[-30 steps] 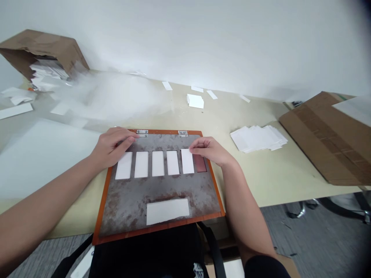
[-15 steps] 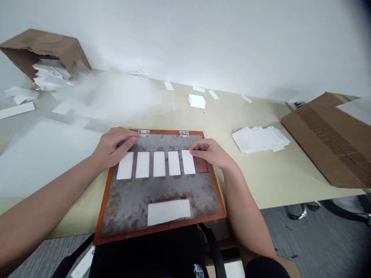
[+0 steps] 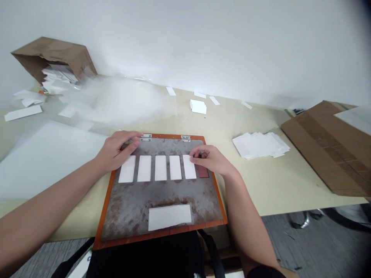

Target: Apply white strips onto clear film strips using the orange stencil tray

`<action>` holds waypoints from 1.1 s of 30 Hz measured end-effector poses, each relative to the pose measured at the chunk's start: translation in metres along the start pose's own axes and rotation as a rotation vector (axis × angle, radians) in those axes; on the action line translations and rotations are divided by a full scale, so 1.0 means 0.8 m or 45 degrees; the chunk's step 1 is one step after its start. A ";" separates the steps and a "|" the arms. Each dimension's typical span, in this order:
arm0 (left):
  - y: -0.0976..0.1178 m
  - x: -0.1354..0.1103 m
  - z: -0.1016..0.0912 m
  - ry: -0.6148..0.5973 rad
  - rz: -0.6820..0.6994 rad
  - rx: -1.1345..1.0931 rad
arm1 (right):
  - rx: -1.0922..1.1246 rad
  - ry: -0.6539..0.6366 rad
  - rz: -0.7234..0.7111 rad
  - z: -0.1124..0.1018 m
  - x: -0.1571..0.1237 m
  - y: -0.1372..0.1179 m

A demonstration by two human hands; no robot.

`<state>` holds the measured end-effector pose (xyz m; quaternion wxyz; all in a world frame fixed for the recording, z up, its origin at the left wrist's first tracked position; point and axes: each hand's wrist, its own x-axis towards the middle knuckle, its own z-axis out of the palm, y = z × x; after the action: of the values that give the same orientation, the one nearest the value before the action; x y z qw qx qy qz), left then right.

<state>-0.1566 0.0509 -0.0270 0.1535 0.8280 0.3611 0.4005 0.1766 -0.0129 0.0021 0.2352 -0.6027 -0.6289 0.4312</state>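
A grey metal plate [image 3: 130, 204] with an orange border and two hinges along its far edge lies in front of me. Several white cards [image 3: 160, 168] fill a row of rectangular windows in it, and the rightmost window [image 3: 204, 172] shows red. My right hand [image 3: 210, 160] has thumb and fingertips closed at the upper right corner of the rightmost card [image 3: 189, 168]. My left hand [image 3: 118, 148] rests over the plate's far left corner, its fingers apart and holding nothing. Closer to me, a wide white strip [image 3: 170, 217] sits on the plate.
To the right lie a spread pile of white cards [image 3: 261, 145] and a cardboard box [image 3: 327, 150]. A small card stack [image 3: 198, 106] and loose slips are near the wall. At the left are an open box [image 3: 58, 54] of white pieces and translucent sheeting [image 3: 55, 158].
The view has tilted slightly, so everything sits a little lower in the picture. Against the plate, both hands keep nearly the same places.
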 end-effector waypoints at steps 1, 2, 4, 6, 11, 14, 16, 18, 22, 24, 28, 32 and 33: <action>-0.001 0.000 0.000 0.001 0.005 -0.004 | -0.001 -0.009 0.005 0.000 -0.001 -0.001; -0.002 -0.001 0.001 0.001 0.019 -0.012 | -0.001 -0.014 0.005 0.000 -0.002 -0.002; -0.003 -0.001 0.001 0.005 0.045 -0.024 | -0.002 -0.024 -0.017 -0.001 -0.005 -0.003; -0.003 -0.001 0.001 0.000 0.051 -0.016 | -0.007 -0.046 -0.060 -0.002 -0.009 -0.003; 0.003 -0.001 -0.002 -0.065 0.012 0.006 | -0.020 -0.092 -0.134 -0.002 -0.015 -0.001; 0.005 -0.001 -0.003 -0.068 0.008 0.001 | -0.055 -0.082 -0.137 0.001 -0.014 -0.002; 0.005 -0.001 -0.003 -0.080 0.003 0.009 | -0.071 -0.073 -0.129 0.003 -0.014 -0.003; 0.004 -0.001 -0.003 -0.083 0.006 0.015 | -0.064 -0.072 -0.110 0.004 -0.014 -0.003; 0.003 -0.001 -0.002 -0.085 0.007 0.011 | -0.083 -0.078 -0.099 0.004 -0.015 -0.002; 0.003 -0.001 -0.002 -0.085 0.008 0.014 | -0.098 -0.077 -0.099 0.004 -0.015 -0.001; 0.002 -0.001 -0.002 -0.062 0.070 0.020 | -0.110 -0.073 -0.091 0.004 -0.015 -0.003; 0.001 -0.001 -0.002 -0.057 0.099 0.016 | -0.131 -0.072 -0.096 0.006 -0.016 -0.006; 0.001 -0.001 -0.002 -0.059 0.095 0.017 | -0.134 -0.072 -0.092 0.006 -0.016 -0.006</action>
<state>-0.1579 0.0493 -0.0261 0.1414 0.8510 0.3291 0.3842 0.1721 -0.0259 0.0063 0.2009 -0.5787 -0.6784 0.4056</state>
